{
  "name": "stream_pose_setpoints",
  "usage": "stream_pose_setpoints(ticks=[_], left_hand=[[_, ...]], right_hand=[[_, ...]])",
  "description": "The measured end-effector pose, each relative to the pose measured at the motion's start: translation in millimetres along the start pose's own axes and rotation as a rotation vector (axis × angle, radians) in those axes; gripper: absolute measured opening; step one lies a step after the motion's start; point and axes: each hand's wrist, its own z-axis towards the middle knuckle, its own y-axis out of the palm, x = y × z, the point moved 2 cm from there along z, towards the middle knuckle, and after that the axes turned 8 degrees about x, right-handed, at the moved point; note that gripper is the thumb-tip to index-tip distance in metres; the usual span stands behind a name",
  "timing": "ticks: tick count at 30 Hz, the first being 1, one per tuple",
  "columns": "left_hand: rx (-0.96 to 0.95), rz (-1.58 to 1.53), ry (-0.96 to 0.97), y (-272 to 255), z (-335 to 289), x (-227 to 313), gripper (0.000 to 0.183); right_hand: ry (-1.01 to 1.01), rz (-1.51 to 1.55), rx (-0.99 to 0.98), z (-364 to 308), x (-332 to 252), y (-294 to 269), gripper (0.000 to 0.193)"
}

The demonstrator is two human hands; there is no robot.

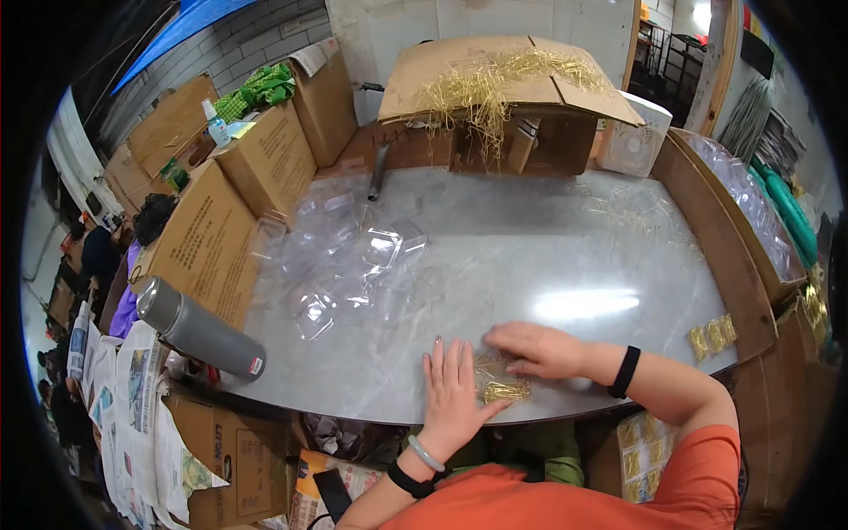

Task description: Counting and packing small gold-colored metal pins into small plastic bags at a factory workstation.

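My left hand [452,386] lies palm down near the table's front edge, its fingers spread and its thumb pointing right. Beside that thumb is a small bundle of thin gold wire pieces [505,391]. My right hand [543,351] is cupped low over the table just beyond the bundle, thumb apart from the fingers. More fine gold wire pieces [491,362] lie loose between the two hands. Part of what is under the right palm stays hidden. Neither hand visibly grips anything.
Clear plastic boxes [353,243] are heaped at the left of the grey table [495,238]. A grey bottle [201,329] leans at the left edge. Gold wires [495,97] drape over a cardboard box [424,75] at the back. Small gold-filled packs [714,337] lie at right.
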Motion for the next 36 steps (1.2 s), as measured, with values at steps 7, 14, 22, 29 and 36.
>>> stream_pose_setpoints(ticks=[7,14,22,29,36], left_hand=[[-0.268,-0.034,0.114,8.8,13.0,-14.4,0.100],[-0.286,-0.071,0.154,8.7,11.1,-9.7,0.083],[-0.311,-0.019,0.212,14.8,11.0,16.2,0.069],[-0.287,-0.146,0.217,19.0,10.2,15.8,0.074],[-0.321,-0.125,0.235,19.6,13.3,16.4,0.078]], right_hand=[[-0.082,-0.298,-0.004,-14.2,-15.8,-0.9,0.049],[0.374,-0.524,0.251,-58.4,-46.1,-25.5,0.056],[0.375,-0.549,0.540,-85.4,-51.6,12.5,0.034],[0.275,-0.263,0.548,-69.2,-41.2,26.0,0.030],[0.249,0.029,0.578,-65.7,-60.5,42.2,0.052]])
